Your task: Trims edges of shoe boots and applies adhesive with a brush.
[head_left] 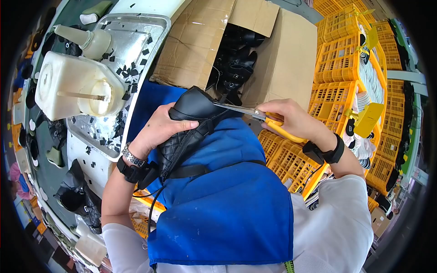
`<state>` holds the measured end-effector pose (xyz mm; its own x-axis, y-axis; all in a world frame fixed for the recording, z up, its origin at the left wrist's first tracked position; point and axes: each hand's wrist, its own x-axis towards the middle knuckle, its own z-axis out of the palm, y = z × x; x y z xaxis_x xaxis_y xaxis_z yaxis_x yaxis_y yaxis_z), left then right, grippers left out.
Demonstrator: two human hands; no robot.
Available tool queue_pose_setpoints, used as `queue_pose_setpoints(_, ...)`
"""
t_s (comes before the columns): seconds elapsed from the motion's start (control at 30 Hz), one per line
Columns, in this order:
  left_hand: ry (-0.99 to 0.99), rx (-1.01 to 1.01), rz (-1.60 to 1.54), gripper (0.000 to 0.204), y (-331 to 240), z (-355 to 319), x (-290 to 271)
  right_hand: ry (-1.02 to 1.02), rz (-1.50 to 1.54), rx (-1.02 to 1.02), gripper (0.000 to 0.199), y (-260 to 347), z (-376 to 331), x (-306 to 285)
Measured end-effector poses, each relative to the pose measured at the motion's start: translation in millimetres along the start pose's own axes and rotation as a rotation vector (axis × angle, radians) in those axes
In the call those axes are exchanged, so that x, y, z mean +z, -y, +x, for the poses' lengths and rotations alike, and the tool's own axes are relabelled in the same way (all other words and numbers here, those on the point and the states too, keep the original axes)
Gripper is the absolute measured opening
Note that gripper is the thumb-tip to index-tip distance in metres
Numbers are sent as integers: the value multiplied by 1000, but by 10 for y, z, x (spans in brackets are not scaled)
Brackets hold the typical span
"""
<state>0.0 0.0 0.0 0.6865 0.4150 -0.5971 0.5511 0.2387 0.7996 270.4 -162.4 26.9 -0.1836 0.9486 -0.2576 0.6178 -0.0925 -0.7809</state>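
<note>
My left hand (165, 123) is closed around a black quilted boot upper (193, 107), its thumb lying along the zipper side. The piece rests over my blue apron (232, 200), with one edge turned toward the right. In my right hand (289, 117) is a pair of scissors (284, 130) with yellow handles. Their metal blades reach left to the edge of the boot upper and touch or nearly touch it. Whether material lies between the blades I cannot tell.
An open cardboard box (289, 59) with black strapped boot pieces (236, 68) stands ahead. To the left, a metal tray (132, 27) bears a white plastic container (63, 84), a bottle (96, 43) and small black scraps. Yellow crates (337, 59) are stacked on the right. Another black boot upper (79, 193) lies at left.
</note>
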Motion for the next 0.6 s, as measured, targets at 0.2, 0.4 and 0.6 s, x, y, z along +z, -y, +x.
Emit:
queue_pose_setpoints(0.2, 42, 26, -5, 45, -26, 31, 65, -74, -156, -24, 33, -26, -78, -36)
queue_pose_setpoints(0.4, 17, 59, -79, 45, -3, -1, -2, -218, 241, 284, 30, -105, -24, 49)
queue_pose_setpoints(0.6, -163, 373, -50, 64, -151, -707, -291, -503, -101, 74, 46, -1165, 463, -214)
